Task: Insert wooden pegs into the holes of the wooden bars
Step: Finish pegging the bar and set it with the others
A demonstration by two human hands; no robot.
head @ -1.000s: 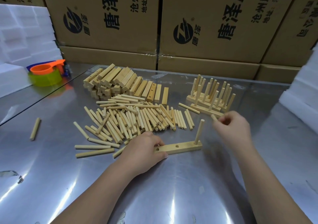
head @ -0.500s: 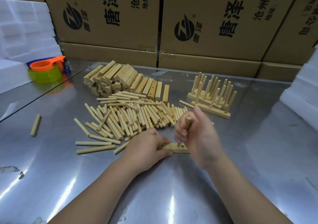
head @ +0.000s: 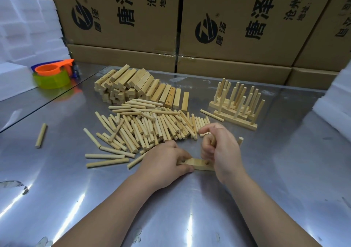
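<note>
I see the left hand [head: 165, 163] pinching the left end of the wooden bar [head: 197, 165], which lies flat on the worktop [head: 284, 170]. The right hand [head: 221, 151] has its fingers curled around one peg [head: 213, 142], held upright over the middle of the bar. The pile of loose pegs [head: 148, 127] lies just behind both hands, and the finished bars [head: 237, 112] stand further to the right.
</note>
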